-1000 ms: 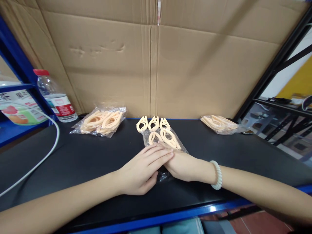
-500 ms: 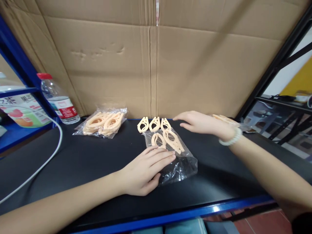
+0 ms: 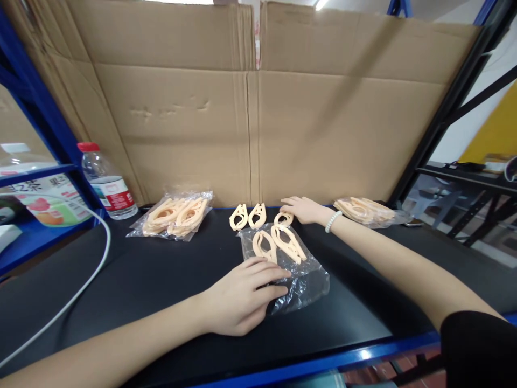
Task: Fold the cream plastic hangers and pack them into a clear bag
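Note:
My left hand lies flat on the near end of a clear plastic bag that holds a few peach plastic clips. My right hand, with a white bead bracelet at the wrist, reaches to the back of the black tabletop. Its fingers touch the rightmost loose peach clip. Two more loose clips lie in a row to the left of that one.
A filled bag of clips lies at the back left, another filled bag at the back right. A water bottle stands far left, beside a white cable. A cardboard wall closes the back. Blue shelving stands left, black racking right.
My right hand left the bag, swung out to the right, and now rests on the rightmost loose clip, which has shifted slightly. My left hand stays on the bag.

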The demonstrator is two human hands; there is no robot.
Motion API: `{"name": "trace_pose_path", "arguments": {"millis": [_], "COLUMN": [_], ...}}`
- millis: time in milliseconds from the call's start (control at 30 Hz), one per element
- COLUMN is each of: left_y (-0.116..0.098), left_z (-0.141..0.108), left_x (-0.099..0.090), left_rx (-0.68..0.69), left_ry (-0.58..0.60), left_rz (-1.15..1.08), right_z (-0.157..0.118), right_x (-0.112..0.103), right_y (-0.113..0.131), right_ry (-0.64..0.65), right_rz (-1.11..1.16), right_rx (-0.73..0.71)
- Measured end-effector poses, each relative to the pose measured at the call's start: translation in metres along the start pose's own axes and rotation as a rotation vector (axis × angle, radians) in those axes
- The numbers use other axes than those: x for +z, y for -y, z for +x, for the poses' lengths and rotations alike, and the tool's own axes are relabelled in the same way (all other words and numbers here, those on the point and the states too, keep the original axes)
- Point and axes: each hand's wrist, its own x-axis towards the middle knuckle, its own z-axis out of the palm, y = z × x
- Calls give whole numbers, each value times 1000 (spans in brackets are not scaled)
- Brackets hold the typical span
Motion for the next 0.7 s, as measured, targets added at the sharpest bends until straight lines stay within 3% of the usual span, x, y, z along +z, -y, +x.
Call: {"name": "trace_pose_path", "arguments": {"millis": [200, 467, 700], "left_y": [1, 3, 4], "left_z": [0, 0, 0], "left_x": [2, 5, 8], "left_rx": [-3, -18, -44], "left_ry": [-35, -101, -99], "left_rz": [-3, -28, -38], "right_z": [-51, -142, -196], "right_x": [7, 5, -19], "right_y": [-23, 1, 35], "right_ry": [70, -37, -452], "right_rz": [39, 52, 190], "right_rx": [78, 137, 165]}}
